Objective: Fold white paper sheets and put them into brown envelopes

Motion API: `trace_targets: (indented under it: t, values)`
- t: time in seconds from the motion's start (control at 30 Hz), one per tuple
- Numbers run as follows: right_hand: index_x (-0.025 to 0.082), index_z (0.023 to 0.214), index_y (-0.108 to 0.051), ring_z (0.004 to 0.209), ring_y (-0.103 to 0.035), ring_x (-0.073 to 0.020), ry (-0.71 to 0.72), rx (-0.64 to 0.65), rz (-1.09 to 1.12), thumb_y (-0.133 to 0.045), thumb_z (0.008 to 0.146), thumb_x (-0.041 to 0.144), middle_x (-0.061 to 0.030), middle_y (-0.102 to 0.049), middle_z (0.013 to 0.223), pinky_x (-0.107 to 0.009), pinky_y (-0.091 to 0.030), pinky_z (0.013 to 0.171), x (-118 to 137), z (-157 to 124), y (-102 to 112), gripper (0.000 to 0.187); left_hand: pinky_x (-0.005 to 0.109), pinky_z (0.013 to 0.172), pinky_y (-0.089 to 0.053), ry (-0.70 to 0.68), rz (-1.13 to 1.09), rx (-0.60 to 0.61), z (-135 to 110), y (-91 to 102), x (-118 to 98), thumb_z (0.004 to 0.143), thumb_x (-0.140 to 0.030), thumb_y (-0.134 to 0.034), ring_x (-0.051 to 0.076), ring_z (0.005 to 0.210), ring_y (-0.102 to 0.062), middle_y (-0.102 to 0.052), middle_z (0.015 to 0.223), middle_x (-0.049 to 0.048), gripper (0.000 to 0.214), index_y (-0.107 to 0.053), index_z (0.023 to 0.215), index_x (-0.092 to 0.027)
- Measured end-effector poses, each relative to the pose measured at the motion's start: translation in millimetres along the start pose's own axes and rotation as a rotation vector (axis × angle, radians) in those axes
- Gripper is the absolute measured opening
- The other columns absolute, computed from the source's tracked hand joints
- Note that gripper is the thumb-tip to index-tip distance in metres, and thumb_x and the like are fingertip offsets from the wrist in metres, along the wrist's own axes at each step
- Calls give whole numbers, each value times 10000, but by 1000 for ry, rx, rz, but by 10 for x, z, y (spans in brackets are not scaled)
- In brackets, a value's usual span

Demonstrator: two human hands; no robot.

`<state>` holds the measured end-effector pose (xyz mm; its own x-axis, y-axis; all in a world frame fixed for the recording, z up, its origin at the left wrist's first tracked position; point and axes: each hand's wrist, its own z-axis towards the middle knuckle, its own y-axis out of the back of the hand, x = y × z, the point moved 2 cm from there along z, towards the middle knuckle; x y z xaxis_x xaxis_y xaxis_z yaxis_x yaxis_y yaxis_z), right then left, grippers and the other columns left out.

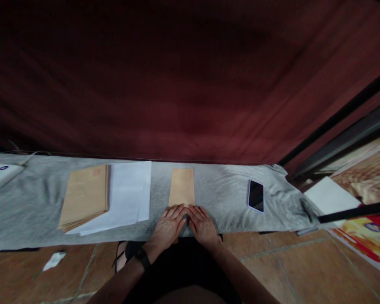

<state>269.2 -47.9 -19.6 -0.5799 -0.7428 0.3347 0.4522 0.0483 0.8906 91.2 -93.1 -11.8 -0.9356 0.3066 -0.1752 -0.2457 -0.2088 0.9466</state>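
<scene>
A single brown envelope (182, 185) lies lengthwise on the grey cloth (34, 202) in front of me. My left hand (167, 226) and my right hand (203, 223) rest side by side on its near end, fingers stretched flat and pressed down, fingertips nearly touching each other. Neither hand grips anything. A black band sits on my left wrist. The envelope's near end is hidden under my hands.
A stack of brown envelopes (84, 196) lies on white paper sheets (129, 194) to the left. A dark phone (256, 195) lies to the right. A white device with a cable (1, 174) sits far left. Dark red curtain behind; tiled floor below.
</scene>
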Motion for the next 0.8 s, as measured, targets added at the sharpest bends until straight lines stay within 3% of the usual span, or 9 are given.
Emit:
trace_targets:
  t: [0.3, 0.6, 0.8]
  values:
    - [194, 1413, -568, 1339, -535, -201, -16, -54, 25, -503, 963, 205, -55, -595, 1433, -409, -361, 1199, -12, 19, -39, 455, 442, 1218, -270, 102, 4, 105, 589, -244, 189, 1030, -353, -300, 228, 1491, -329, -383, 1610, 82, 524, -412, 1518, -195]
    - [202, 1416, -555, 1337, -535, -201, 1, -64, 42, -513, 964, 180, -65, -601, 1427, -420, -373, 1190, 12, 35, 29, 454, 572, 1234, -135, 227, 28, 178, 1140, -307, 310, 1012, -355, -286, 284, 1540, -193, -312, 1642, 63, 566, -342, 1559, -217]
    - [209, 1414, -550, 1339, -530, -204, -7, -63, 53, -534, 948, 181, -60, -597, 1431, -416, -383, 1181, 26, 34, 79, 467, 612, 1223, -129, 252, 8, 184, 1316, -295, 369, 1016, -390, -274, 302, 1543, -172, -288, 1648, 68, 573, -345, 1558, -216]
